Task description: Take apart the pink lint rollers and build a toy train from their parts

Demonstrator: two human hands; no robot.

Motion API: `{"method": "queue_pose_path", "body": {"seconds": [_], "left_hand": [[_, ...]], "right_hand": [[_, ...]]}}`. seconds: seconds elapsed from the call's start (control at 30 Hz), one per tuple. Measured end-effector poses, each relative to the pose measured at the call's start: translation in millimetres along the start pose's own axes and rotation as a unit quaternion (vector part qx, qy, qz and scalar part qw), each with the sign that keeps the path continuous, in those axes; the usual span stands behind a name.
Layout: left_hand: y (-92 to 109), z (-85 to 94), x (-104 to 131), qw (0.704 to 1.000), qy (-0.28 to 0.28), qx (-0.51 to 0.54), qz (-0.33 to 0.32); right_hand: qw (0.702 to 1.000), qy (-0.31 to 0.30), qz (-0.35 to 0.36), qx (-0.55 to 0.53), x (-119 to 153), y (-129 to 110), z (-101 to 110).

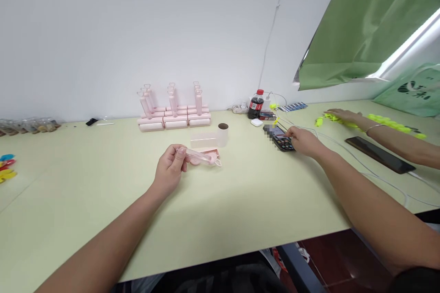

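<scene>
My left hand (172,163) is wrapped round one end of a pink translucent tube (199,156) with a ring at its right end. Beneath the tube lies a small open pink box (213,152), partly covered by it. Just behind are a clear box (202,139) and an upright pale cylinder (222,137) with a dark open top. My right hand (302,140) has its fingers bent together, a fingertip on the screen of a phone (282,138) lying on the table; nothing shows in that hand. Pink boxes (176,122) with upright pink tubes (172,103) stand by the wall.
A cola bottle (255,106) and a white case (256,122) sit behind the phone. At right, another person's hand (342,115) touches yellow-green pieces (385,123); cables run near a black tablet-like device (380,154). Small jars (29,125) line the far left.
</scene>
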State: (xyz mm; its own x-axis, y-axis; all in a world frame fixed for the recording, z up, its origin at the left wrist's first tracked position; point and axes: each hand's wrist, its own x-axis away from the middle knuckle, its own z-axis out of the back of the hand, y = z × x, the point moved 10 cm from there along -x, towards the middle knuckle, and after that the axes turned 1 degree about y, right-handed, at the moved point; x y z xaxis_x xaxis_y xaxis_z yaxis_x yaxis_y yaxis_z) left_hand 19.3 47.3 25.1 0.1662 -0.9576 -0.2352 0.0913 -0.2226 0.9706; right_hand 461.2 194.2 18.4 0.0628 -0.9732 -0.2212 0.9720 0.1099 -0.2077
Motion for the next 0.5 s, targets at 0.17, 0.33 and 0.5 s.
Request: {"method": "queue_pose_path", "body": {"seconds": [0.17,0.33,0.5], "left_hand": [[-1,1.9,-1,1.000,0.004,0.001,0.000],[-2,1.3,0,1.000,0.005,0.009,0.008],[-2,0.8,0,1.000,0.004,0.010,0.006]], "right_hand": [[1.000,-0.016,0.001,-0.013,0,-5,-7],[0.998,-0.034,0.006,-0.042,7,-11,-4],[1.000,-0.006,-0.005,-0.030,5,-10,7]]}}
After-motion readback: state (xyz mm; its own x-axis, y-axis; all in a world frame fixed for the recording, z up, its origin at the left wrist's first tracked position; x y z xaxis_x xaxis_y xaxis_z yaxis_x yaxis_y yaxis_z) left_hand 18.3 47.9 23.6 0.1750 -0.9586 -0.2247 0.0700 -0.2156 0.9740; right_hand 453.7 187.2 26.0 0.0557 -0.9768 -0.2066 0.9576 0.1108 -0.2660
